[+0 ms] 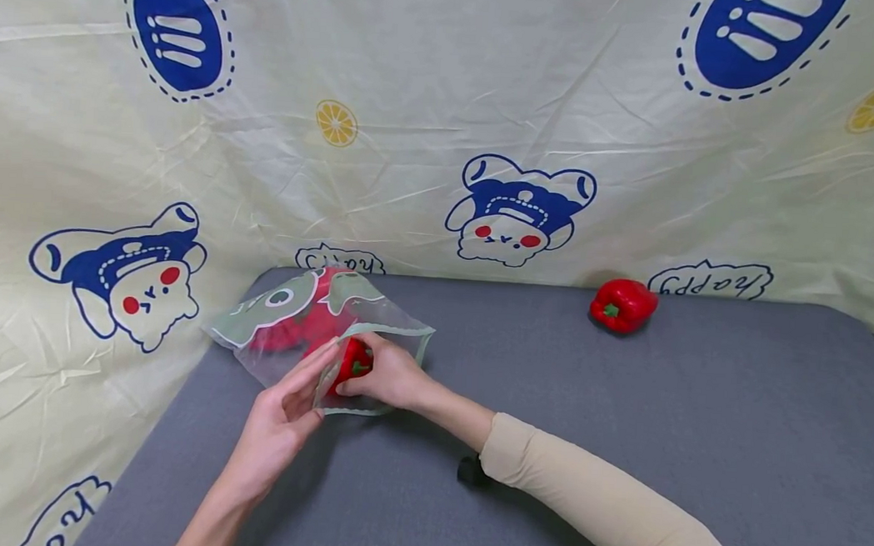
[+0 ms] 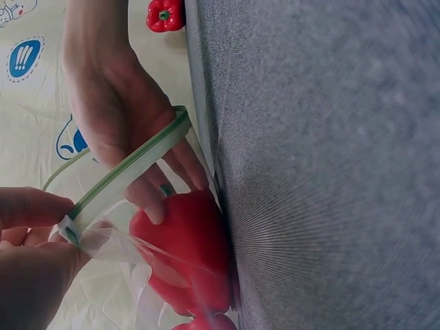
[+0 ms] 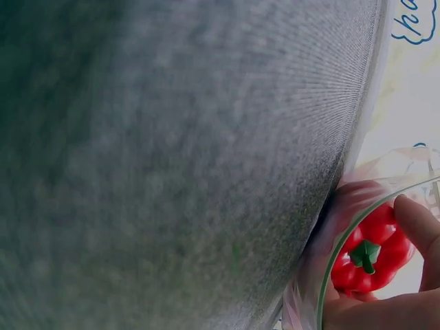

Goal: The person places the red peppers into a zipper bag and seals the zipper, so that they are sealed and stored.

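Observation:
A clear zip bag with a green printed pattern lies on the left of the table, its mouth spread toward the right. Red peppers show through its plastic. My left hand pinches the rim of the mouth between thumb and fingers, as the left wrist view shows near the green zip strip. Through the mouth reaches my right hand, its thumb and fingers around a red bell pepper with a green stem. That pepper sits inside the opening, partly behind the plastic.
Another red bell pepper lies at the back right of the grey table. A printed cream cloth hangs behind the table. A small black object shows under the right wrist.

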### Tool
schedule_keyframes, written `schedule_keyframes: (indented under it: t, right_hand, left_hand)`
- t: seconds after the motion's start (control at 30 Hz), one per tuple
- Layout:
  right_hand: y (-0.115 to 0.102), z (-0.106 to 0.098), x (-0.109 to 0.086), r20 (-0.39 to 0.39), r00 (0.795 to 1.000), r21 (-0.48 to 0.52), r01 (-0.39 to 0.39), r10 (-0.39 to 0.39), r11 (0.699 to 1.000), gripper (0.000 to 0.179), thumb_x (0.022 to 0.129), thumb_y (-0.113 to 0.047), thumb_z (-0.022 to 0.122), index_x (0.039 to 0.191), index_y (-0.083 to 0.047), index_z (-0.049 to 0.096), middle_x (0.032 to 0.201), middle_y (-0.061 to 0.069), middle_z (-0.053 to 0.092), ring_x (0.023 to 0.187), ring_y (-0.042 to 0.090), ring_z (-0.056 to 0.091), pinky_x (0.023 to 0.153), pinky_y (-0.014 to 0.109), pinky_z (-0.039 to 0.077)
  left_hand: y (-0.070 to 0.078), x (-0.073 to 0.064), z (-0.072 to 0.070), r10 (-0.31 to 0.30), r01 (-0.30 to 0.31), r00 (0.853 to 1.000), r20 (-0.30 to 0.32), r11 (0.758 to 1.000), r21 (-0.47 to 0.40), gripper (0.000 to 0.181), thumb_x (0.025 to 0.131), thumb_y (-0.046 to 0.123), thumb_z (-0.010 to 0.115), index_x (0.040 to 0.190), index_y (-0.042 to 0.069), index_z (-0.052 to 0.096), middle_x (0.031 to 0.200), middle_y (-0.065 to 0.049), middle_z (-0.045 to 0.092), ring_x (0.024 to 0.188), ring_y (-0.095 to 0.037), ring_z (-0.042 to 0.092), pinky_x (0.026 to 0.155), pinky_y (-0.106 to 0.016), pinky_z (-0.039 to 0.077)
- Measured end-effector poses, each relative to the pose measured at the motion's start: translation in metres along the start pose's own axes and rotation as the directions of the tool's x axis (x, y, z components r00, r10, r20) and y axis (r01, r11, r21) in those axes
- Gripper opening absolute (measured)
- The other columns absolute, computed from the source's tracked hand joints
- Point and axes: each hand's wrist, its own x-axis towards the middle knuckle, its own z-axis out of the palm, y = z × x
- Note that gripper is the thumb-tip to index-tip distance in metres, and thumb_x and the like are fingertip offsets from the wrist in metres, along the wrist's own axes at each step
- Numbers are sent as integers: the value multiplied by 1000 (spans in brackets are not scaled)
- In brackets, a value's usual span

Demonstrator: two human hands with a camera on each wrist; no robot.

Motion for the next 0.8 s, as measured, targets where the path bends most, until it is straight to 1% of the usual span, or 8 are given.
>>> schedule_keyframes:
  t: [0.13, 0.27, 0.43, 0.53, 0.8]
  right_hand:
    - [0, 0, -1, 20, 1000, 9, -1, 1, 1000, 71, 78, -25, 82, 141, -13, 50, 125, 3, 61, 109, 19, 56, 91, 33, 51]
    - [0, 0, -1, 21, 1000, 27, -17, 16, 1000, 68, 80, -24, 80, 141, -12, 51, 126, 4, 61, 109, 20, 57, 92, 32, 51]
    - [-2, 2, -2, 35, 999, 64, 13, -15, 998, 63, 82, -20, 78, 139, -10, 53, 125, 5, 63, 110, 21, 59, 90, 29, 52]
    - [-3, 3, -3, 50, 998, 78, 22, -26, 997, 62, 83, -20, 77, 139, -10, 53, 127, 5, 62, 111, 21, 59, 90, 27, 51]
    - [-1, -3, -9, 52, 999, 136, -6, -1, 991, 63, 84, -18, 77, 140, -7, 52, 127, 8, 61, 106, 24, 62, 84, 30, 55]
  left_hand:
    - [-1, 0, 0, 3, -3, 1000, -9, 1000, 8, 78, 82, -23, 49, 148, 17, 46, 153, -1, 37, 141, -19, 35, 105, -28, 36]
    - [-1, 0, 0, 19, -18, 1000, -12, 1000, 18, 77, 82, -24, 48, 148, 15, 46, 153, -1, 37, 141, -20, 35, 106, -27, 35]
    - [-1, 0, -1, 29, -29, 999, -12, 999, 16, 76, 82, -25, 45, 149, 11, 45, 154, -2, 37, 141, -20, 35, 106, -28, 35]
    - [0, -1, -1, 21, -20, 1000, -15, 1000, 15, 76, 82, -25, 45, 149, 13, 45, 154, -2, 37, 141, -20, 35, 105, -28, 35]
    - [0, -1, -1, 25, -25, 1000, -12, 999, 22, 77, 83, -25, 45, 149, 15, 45, 153, -1, 37, 140, -22, 36, 104, -30, 38]
